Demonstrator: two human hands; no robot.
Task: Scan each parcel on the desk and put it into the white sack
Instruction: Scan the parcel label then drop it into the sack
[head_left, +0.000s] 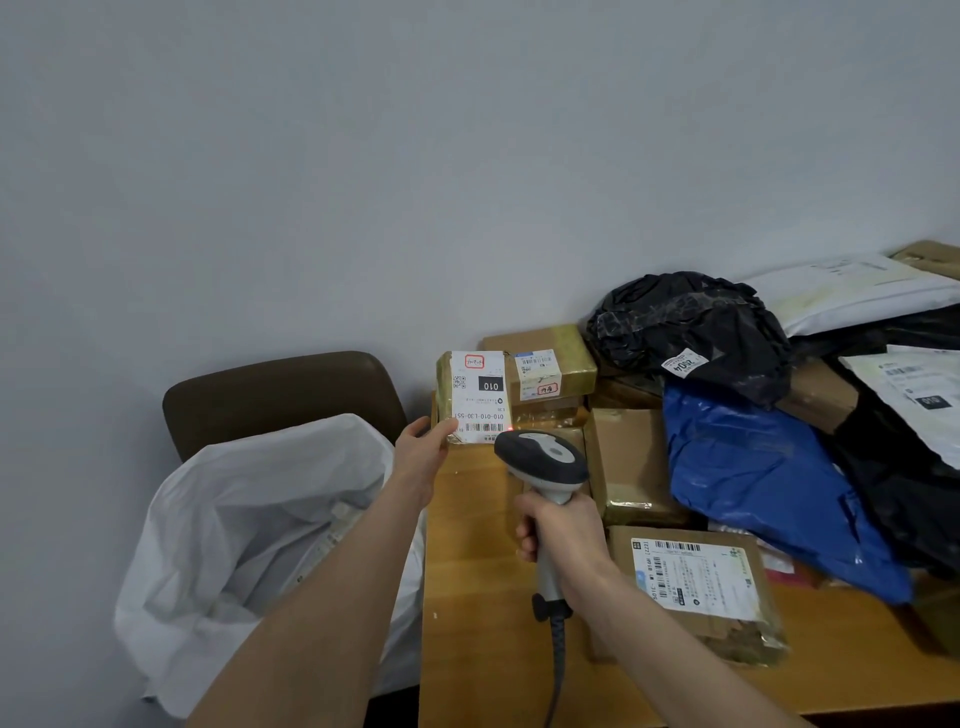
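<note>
My left hand (423, 451) holds a small taped cardboard parcel (474, 396) upright at its lower left corner, white label facing me, above the desk's left end. My right hand (563, 535) grips the handle of a grey barcode scanner (543, 460). Its head points at the label's barcode, where a red dot glows at the lower right edge. The white sack (249, 525) stands open left of the desk, below my left forearm, with something pale inside.
The wooden desk (478, 597) carries a pile of parcels: cardboard boxes (550, 364), a black bag (691, 332), a blue bag (763, 478), a labelled box (696, 587) near my right arm, white mailers (852, 291) at the back. A brown chair (280, 395) stands behind the sack.
</note>
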